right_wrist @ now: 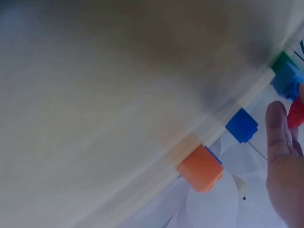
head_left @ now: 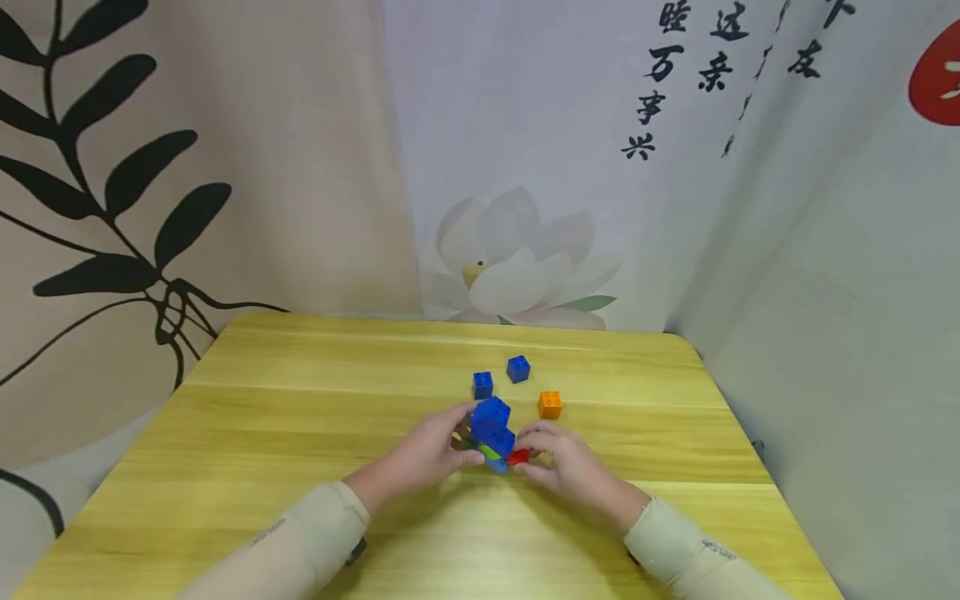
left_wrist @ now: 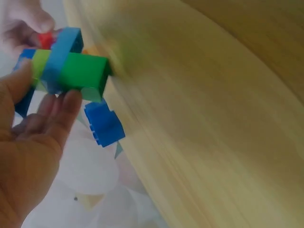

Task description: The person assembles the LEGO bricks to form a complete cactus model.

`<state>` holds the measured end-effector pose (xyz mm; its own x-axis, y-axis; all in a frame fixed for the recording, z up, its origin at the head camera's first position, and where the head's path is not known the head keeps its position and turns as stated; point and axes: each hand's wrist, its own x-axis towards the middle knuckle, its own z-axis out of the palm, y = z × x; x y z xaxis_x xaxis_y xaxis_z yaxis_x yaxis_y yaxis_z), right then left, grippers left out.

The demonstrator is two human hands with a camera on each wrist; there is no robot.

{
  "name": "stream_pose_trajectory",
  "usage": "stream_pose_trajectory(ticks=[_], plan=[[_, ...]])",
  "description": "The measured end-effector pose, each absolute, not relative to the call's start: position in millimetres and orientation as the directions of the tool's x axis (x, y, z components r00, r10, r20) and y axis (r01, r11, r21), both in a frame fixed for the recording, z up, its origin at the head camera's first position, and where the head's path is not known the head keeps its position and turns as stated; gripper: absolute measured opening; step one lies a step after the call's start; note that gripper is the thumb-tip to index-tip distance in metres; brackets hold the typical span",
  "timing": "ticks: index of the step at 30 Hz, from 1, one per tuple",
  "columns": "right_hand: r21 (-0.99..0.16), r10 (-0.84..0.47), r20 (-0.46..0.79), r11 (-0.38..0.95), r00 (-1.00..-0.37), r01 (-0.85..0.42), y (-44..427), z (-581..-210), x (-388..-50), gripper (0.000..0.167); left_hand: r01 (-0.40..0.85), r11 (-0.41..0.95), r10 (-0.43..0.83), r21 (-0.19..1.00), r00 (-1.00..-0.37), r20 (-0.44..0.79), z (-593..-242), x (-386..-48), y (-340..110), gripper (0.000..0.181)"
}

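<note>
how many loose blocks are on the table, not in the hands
3: a blue block at left, a second blue block farthest back, and an orange block nearest the right hand. More could be hidden.

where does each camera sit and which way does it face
Head: on the head, facing forward and down at the table and brick assembly; both sleeves, left hand and right hand show.
Left wrist: on that wrist, looking at the brick assembly; the left hand shows, with part of the right hand beyond.
Right wrist: on that wrist, looking across the table toward the orange brick; part of the right hand shows.
Head and left wrist share the red brick.
</note>
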<state>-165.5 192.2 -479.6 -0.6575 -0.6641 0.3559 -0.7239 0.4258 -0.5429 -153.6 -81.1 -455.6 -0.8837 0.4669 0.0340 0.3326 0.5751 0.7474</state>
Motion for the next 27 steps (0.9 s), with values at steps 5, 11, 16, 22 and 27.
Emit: stream_pose_trajectory(ticks=[5,11,16,22,27], plan=[[-0.505,-0.685,0.378,0.412,-0.623,-0.758,187,-474,-166,0.021,0.241,0.581,0.387,0.777,-0.922,-0.003,-455,-159,-75,0.069],[-0.535,-0.654,0.372,0.428,-0.659,-0.728,186,-473,-163,0.024,0.139,0.523,0.287,0.841,-0.958,-0.019,-460,-162,-77,0.068],[-0.581,-0.608,0.342,0.463,-0.717,-0.669,189,-473,-160,0.028,0.068,0.466,0.211,0.882,-0.977,-0.036,-467,-163,-82,0.061],[-0.62,-0.582,0.31,0.476,-0.752,-0.624,185,-473,-159,0.028,0.048,0.428,0.196,0.903,-0.98,-0.04,-471,-161,-88,0.06],[-0.639,-0.57,0.303,0.473,-0.763,-0.607,180,-473,-158,0.028,0.068,0.379,0.209,0.923,-0.978,-0.014,-466,-156,-93,0.065]])
